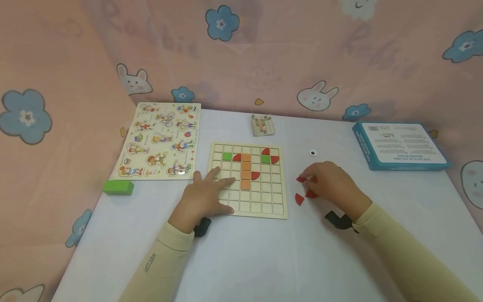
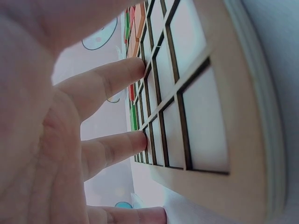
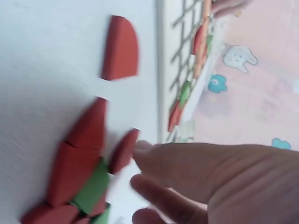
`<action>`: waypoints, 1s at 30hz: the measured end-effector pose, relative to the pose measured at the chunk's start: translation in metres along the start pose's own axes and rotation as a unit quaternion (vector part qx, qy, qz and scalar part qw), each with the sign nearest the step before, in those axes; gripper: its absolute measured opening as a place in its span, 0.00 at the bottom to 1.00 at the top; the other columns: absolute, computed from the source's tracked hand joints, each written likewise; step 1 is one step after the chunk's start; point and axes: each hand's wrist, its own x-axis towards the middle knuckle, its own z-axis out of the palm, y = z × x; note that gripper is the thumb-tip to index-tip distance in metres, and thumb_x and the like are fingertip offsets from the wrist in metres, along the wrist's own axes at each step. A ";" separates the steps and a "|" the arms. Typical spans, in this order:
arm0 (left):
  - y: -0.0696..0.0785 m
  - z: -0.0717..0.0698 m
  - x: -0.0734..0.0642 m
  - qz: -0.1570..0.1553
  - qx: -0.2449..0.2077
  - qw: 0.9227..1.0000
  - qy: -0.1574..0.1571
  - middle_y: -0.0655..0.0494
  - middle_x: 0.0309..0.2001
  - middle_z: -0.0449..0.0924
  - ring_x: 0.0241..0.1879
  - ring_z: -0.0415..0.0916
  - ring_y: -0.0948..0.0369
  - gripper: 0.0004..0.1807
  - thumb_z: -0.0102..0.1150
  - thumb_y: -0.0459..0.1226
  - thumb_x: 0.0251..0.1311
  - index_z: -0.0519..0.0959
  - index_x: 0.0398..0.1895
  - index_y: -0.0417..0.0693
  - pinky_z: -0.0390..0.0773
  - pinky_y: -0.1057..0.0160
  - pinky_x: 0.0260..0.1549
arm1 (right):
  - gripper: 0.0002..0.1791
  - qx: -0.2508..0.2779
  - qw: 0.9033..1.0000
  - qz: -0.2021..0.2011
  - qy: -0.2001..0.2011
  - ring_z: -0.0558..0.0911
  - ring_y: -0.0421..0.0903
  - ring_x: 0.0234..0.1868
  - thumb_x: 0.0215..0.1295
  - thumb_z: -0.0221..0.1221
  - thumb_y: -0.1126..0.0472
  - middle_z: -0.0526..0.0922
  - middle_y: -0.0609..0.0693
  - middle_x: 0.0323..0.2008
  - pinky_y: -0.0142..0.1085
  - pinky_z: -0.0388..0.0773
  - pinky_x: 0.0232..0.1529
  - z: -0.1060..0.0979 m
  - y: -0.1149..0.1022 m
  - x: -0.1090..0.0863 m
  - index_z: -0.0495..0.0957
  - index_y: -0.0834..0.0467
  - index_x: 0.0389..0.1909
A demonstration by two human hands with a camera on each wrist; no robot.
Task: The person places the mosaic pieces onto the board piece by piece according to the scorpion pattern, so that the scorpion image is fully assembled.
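A square wooden grid board (image 1: 266, 214) lies mid-table, with orange squares (image 1: 246, 175), green squares (image 1: 266, 159) and red quarter-circle pieces (image 1: 255, 175) in some cells. My left hand (image 1: 201, 197) rests over its left side, fingers spread; in the left wrist view, fingertips (image 2: 138, 67) touch the grid. To the right of the board, my right hand (image 1: 332, 180) pinches a red quarter-circle piece (image 1: 301, 179) at its fingertips. More red pieces (image 1: 299, 199) lie just below that hand. In the right wrist view, red pieces and a green piece (image 3: 92, 186) cluster beside the fingers.
A picture puzzle board (image 1: 162, 140) lies at the back left, with a green block (image 1: 118, 187) by its near corner. A small patterned paper (image 1: 263, 125) stands behind the grid. A round eye piece (image 1: 313, 153) and a blue box (image 1: 403, 147) are on the right.
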 end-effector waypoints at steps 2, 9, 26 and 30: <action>0.000 0.000 0.000 0.000 -0.002 1.000 0.000 0.48 0.83 0.54 0.60 0.63 0.40 0.48 0.84 0.57 0.47 0.75 0.76 0.71 0.76 0.53 0.35 | 0.15 -0.022 0.999 -0.036 0.005 0.81 0.58 0.56 0.67 0.71 0.65 0.88 0.57 0.56 0.49 0.83 0.53 0.007 0.002 0.001 0.90 0.59 0.54; 0.000 0.001 0.000 0.003 -0.006 1.000 0.002 0.48 0.83 0.54 0.59 0.63 0.40 0.48 0.84 0.56 0.47 0.75 0.76 0.71 0.75 0.55 0.33 | 0.20 -0.103 0.990 -0.089 0.042 0.80 0.57 0.56 0.61 0.76 0.65 0.88 0.56 0.55 0.49 0.81 0.56 0.016 0.005 0.000 0.89 0.58 0.55; -0.001 0.001 0.000 0.000 -0.010 1.000 0.004 0.48 0.83 0.55 0.60 0.63 0.40 0.48 0.84 0.55 0.46 0.76 0.75 0.70 0.75 0.54 0.34 | 0.14 -0.051 0.994 -0.093 0.037 0.84 0.52 0.48 0.64 0.75 0.59 0.92 0.51 0.44 0.47 0.82 0.53 0.002 -0.035 0.031 0.92 0.55 0.50; 0.000 0.001 0.001 -0.003 -0.014 1.000 0.002 0.49 0.84 0.54 0.62 0.63 0.39 0.48 0.84 0.55 0.47 0.75 0.76 0.69 0.77 0.53 0.37 | 0.10 -0.039 0.985 -0.157 0.058 0.81 0.50 0.43 0.65 0.74 0.59 0.91 0.46 0.39 0.45 0.80 0.50 0.002 -0.069 0.040 0.93 0.54 0.46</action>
